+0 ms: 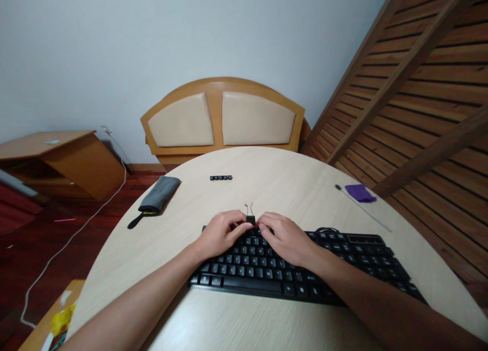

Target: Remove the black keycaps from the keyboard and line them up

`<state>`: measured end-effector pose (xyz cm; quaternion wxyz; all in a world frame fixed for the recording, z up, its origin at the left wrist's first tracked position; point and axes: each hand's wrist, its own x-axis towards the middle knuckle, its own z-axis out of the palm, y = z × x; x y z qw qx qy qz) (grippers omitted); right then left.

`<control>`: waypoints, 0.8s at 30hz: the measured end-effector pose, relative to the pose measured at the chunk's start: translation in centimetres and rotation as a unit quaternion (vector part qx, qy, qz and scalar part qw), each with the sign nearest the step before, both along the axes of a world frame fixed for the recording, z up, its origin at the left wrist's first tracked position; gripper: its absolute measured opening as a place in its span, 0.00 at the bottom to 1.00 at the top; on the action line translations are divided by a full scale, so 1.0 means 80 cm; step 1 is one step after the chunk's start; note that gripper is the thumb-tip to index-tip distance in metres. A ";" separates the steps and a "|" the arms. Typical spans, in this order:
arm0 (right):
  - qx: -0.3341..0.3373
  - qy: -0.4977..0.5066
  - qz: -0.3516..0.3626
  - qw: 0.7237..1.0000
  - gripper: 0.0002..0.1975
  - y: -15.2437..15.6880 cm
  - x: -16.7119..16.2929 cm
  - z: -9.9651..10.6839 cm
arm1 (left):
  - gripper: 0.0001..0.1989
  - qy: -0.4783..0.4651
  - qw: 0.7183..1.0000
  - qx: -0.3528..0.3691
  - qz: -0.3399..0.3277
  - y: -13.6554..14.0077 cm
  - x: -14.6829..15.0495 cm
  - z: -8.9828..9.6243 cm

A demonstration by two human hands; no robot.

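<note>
Above the top rows of a black keyboard [251, 285], my two hands meet around a small wire keycap puller [250, 220]. It has a black body, and two thin bent wires stick up from it. My left hand [223, 233] is closed, with its thumb and fingertips at the left side of the puller. My right hand [285, 238] is closed too, its fingertips at the right side. Both hands rest low over the keys and cover some of them. A short row of several black keycaps [221, 178] lies farther back on the table.
The keyboard lies on a round pale table [190, 320]. A grey pouch [160, 194] is on the left. On the right are a folded purple cloth [360, 193] and a thin brush [364, 209]. Beyond the table stand a padded headboard [217, 120] and a slatted wooden panel [419, 97].
</note>
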<state>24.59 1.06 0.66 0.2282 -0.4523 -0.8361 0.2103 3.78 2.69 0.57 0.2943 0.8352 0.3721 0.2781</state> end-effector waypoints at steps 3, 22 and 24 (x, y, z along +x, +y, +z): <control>0.000 -0.002 -0.003 1.000 0.11 0.000 0.000 -0.001 | 0.15 0.002 1.000 0.011 -0.011 0.000 0.000 0.001; -0.002 0.022 -0.012 1.000 0.05 -0.002 -0.001 -0.002 | 0.14 -0.014 0.999 -0.041 0.031 0.001 0.002 0.002; -0.005 0.022 -0.013 1.000 0.05 -0.002 -0.001 -0.002 | 0.14 -0.022 0.998 -0.050 0.030 0.001 0.002 0.003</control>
